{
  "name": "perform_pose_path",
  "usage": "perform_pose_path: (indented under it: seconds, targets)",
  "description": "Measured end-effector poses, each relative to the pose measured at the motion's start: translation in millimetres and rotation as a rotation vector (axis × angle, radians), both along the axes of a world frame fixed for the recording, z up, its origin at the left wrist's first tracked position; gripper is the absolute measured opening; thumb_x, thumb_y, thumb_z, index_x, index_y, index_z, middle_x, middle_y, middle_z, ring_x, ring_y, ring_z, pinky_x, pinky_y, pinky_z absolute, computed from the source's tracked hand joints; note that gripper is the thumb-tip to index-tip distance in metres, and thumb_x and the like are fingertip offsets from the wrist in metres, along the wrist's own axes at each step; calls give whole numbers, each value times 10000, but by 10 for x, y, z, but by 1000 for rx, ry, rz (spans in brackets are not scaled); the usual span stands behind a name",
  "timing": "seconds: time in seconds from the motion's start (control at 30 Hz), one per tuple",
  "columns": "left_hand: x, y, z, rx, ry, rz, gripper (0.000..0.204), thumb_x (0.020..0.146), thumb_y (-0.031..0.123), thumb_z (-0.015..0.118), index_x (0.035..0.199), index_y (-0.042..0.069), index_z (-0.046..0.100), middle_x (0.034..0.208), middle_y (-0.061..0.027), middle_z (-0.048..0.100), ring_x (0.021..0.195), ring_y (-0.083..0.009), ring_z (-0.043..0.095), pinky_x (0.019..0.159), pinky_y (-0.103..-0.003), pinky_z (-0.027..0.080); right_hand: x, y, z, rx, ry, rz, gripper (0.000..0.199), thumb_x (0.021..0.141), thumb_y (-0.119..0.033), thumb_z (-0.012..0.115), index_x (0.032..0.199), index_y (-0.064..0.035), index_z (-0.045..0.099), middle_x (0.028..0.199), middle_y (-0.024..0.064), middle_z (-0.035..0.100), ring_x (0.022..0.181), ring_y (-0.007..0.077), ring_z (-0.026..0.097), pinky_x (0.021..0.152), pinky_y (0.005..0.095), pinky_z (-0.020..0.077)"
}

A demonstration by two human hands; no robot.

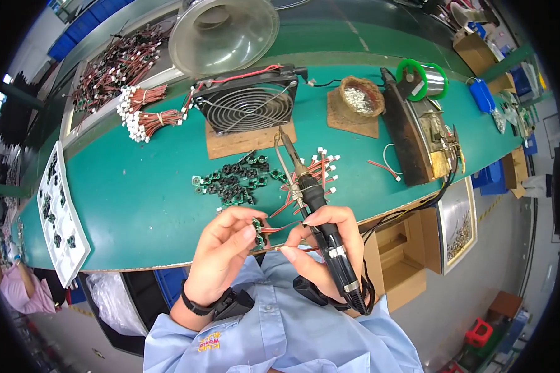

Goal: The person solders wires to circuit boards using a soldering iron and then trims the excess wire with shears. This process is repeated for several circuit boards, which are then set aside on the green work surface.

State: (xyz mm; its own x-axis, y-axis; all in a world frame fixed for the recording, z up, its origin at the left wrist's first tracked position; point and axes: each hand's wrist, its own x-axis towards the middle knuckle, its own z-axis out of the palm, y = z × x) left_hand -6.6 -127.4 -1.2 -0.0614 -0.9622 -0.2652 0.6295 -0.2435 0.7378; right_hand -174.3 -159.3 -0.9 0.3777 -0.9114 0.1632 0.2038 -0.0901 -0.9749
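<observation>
My left hand (221,252) pinches a small green circuit board (256,227) with red wires (279,226) running off it to the right. My right hand (322,239) grips a black-handled soldering iron (314,199), tip pointing away toward the fan, while its fingertips also touch the red wire. Both hands are close together just above the near edge of the green bench (143,205). Beyond them lie a pile of small green boards (233,179) and a bunch of red wire leads with white plugs (320,168).
A black fan (249,105) stands on a wooden board, with a clear round hood (224,31) behind it. To the right are a sponge nest (362,96), a solder-feed stand with a green spool (423,78). A white parts tray (62,214) and wire bundles (146,115) are at left.
</observation>
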Motion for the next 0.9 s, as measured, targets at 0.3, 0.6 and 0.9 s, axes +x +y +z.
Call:
perform_pose_path:
  seconds: [0.3, 0.6, 0.9]
  targets:
    - [10, 41, -157, -53, 386, -153, 218, 907, 130, 524, 1097, 25, 512, 1026, -80, 568, 944, -139, 550, 821, -280, 438, 77, 48, 90, -78, 68, 29, 436, 727, 80, 659, 1054, -20, 388, 804, 99, 569, 749, 137, 605, 695, 283, 497]
    - [-16, 100, -172, -35, 411, -146, 216, 907, 126, 522, 1099, 30, 497, 1024, -67, 559, 933, -135, 550, 809, -273, 440, 66, 71, 134, -95, 123, 18, 443, 701, 61, 692, 1033, -32, 413, 771, 78, 595, 757, 114, 608, 710, 256, 487]
    - [-67, 101, -129, 71, 286, -52, 276, 858, 149, 597, 1066, 43, 449, 824, -79, 567, 738, -156, 562, 668, -305, 474, 70, 57, 149, -117, 123, 5, 430, 704, 63, 689, 1029, -31, 424, 773, 77, 594, 749, 117, 616, 687, 251, 492]
